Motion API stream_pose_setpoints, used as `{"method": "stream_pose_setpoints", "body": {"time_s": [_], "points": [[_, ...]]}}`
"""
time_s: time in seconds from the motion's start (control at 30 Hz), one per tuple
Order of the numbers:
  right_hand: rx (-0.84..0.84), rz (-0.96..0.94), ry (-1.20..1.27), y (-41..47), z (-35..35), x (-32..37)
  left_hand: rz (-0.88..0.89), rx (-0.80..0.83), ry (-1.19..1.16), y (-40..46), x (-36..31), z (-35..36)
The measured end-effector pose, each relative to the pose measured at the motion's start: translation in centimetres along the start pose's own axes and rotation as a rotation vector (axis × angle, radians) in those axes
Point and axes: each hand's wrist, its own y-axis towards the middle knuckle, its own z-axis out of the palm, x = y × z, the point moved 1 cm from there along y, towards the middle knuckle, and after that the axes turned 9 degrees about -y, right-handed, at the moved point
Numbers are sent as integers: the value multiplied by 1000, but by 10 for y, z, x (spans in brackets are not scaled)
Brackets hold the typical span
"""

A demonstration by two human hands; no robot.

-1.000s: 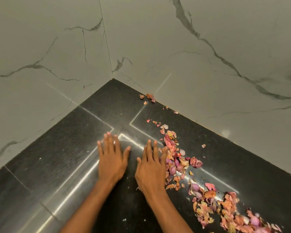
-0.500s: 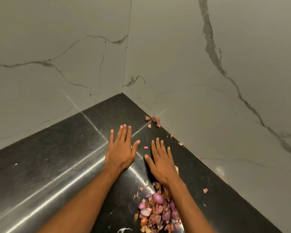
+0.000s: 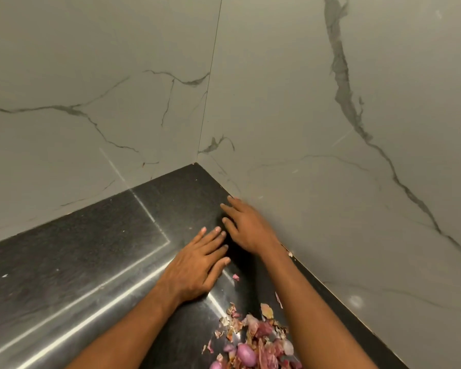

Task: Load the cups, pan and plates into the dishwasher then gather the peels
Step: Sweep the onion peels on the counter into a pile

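Note:
A heap of pink and orange onion peels [image 3: 253,339] lies on the black stone counter [image 3: 91,262] at the bottom, between my two forearms. My left hand [image 3: 197,265] rests flat on the counter, fingers apart, holding nothing. My right hand [image 3: 246,225] lies flat farther out, against the foot of the right wall, fingers spread and slightly blurred. A single pink peel [image 3: 235,276] sits just right of my left hand. A pale scrap [image 3: 290,253] lies by the wall joint beside my right wrist. No cups, pan, plates or dishwasher are in view.
Grey marble-look walls [image 3: 330,182] meet in a corner [image 3: 196,163] just beyond my hands and bound the counter at the back and the right. Bright reflected strips cross the counter on the left.
The view has swung up toward the corner. My right hand has slid farther out along the right wall, over the spot where loose peels lay. The peel heap now sits lower in view.

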Motion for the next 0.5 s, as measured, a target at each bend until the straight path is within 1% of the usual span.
{"method": "stream_pose_setpoints", "body": {"time_s": [0.07,0.13,0.23,0.3,0.4,0.47,0.5], "points": [[96,6,-160,23,17,-12,-106,-37,-8,1,2,0],[70,52,-146,19,31,-13,-189,-12,-21,3,4,0],[-47,138,-1,-17,42,1,-210,3,-15,3,4,1],[-114,113,54,-48,41,13,-210,-4,-14,3,4,1],[-280,104,78,-94,23,24,-221,5,-6,3,4,2],[-417,159,148,-102,4,24,-220,8,-2,3,4,2],[-456,162,168,-98,-1,19,-216,5,-3,3,4,2]]}}
